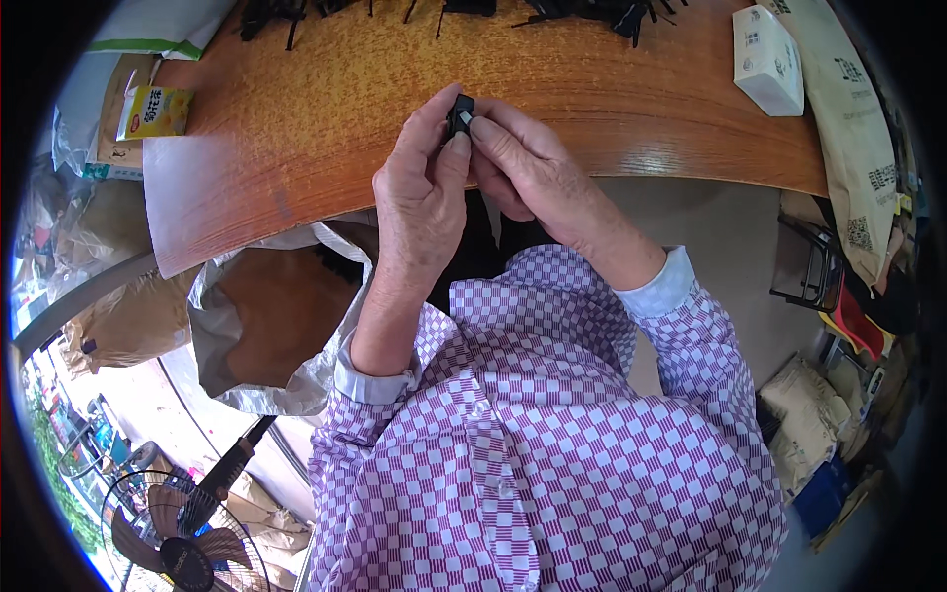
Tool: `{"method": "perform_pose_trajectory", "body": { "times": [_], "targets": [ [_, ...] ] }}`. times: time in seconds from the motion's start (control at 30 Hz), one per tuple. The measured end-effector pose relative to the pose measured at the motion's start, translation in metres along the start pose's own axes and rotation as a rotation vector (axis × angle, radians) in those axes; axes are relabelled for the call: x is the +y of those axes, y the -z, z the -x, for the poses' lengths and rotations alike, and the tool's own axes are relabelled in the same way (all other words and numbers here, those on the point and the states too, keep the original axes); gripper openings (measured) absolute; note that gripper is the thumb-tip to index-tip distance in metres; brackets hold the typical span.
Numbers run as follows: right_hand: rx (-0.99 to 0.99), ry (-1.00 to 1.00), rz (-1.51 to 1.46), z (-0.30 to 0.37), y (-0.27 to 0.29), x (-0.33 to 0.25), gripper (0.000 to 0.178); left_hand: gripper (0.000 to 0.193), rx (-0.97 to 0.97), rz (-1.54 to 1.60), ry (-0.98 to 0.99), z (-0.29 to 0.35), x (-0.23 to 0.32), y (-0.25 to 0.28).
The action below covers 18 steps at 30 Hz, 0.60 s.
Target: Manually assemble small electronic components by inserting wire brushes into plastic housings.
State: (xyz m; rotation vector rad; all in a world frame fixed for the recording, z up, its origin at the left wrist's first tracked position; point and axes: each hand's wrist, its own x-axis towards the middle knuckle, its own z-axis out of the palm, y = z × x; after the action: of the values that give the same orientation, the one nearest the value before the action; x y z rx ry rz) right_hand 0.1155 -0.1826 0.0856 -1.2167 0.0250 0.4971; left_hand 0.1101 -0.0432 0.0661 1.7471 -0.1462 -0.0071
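Observation:
Both my hands meet over the front edge of the wooden table [326, 118]. Between the thumb and fingers of my left hand [424, 202] is a small black part [463, 103]; its exact kind is too small to make out. My right hand [538, 173] pinches the same part from the other side, its thumb resting on a pale, whitish spot there. Most of the part is covered by my fingertips. Along the far edge of the table lie several black pieces [626, 18] with thin strips sticking out.
A yellow packet [156, 111] lies at the table's left end. At the far right are a white box [767, 61] and a large brown paper sack [838, 128]. An open white-lined bag [212, 326] stands below the table's left front, with a fan [182, 557] at lower left.

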Motion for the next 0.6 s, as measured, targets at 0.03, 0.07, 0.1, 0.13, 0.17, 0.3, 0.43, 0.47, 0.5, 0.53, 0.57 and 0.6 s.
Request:
{"method": "perform_pose_trajectory", "body": {
  "times": [0.03, 0.07, 0.1, 0.13, 0.17, 0.3, 0.43, 0.47, 0.5, 0.53, 0.57, 0.6],
  "targets": [
    [-0.002, 0.002, -0.004, -0.002, -0.001, 0.003, 0.031, 0.037, 0.014, -0.022, -0.026, 0.000, -0.002, 0.000],
    [0.007, 0.022, 0.001, -0.004, 0.000, 0.007, 0.030, 0.037, 0.011, -0.020, -0.029, -0.001, -0.001, 0.000],
    [0.015, 0.043, 0.006, -0.005, 0.000, 0.009, 0.030, 0.037, 0.015, -0.009, -0.006, 0.000, 0.002, -0.001],
    [0.017, 0.046, 0.008, -0.005, 0.000, 0.008, 0.030, 0.037, 0.021, 0.002, 0.018, 0.000, 0.004, -0.001],
    [0.020, 0.019, -0.020, -0.005, -0.001, 0.007, 0.029, 0.037, 0.023, 0.001, 0.017, 0.000, 0.005, -0.002],
    [-0.034, -0.014, -0.064, -0.010, -0.005, 0.009, 0.027, 0.034, 0.145, -0.099, -0.043, 0.001, 0.009, -0.001],
    [-0.113, -0.022, 0.030, -0.021, -0.011, 0.011, 0.028, 0.033, 0.212, -0.244, -0.123, 0.005, 0.008, 0.017],
    [-0.164, 0.199, 0.279, -0.029, -0.005, 0.020, 0.029, 0.033, 0.211, -0.230, -0.134, 0.007, 0.009, 0.023],
    [-0.224, 0.416, 0.524, -0.037, -0.004, 0.022, 0.030, 0.033, 0.196, -0.276, -0.115, 0.017, 0.011, 0.034],
    [-0.227, 0.418, 0.535, -0.042, 0.003, 0.017, 0.030, 0.032, 0.182, -0.322, -0.095, 0.027, 0.012, 0.047],
    [-0.222, 0.399, 0.777, -0.046, 0.007, 0.002, 0.032, 0.032, 0.263, -0.294, 0.001, 0.042, 0.014, 0.064],
    [-0.217, 0.381, 1.017, -0.052, 0.009, -0.016, 0.034, 0.031, 0.346, -0.266, 0.098, 0.057, 0.017, 0.083]
  ]
}}
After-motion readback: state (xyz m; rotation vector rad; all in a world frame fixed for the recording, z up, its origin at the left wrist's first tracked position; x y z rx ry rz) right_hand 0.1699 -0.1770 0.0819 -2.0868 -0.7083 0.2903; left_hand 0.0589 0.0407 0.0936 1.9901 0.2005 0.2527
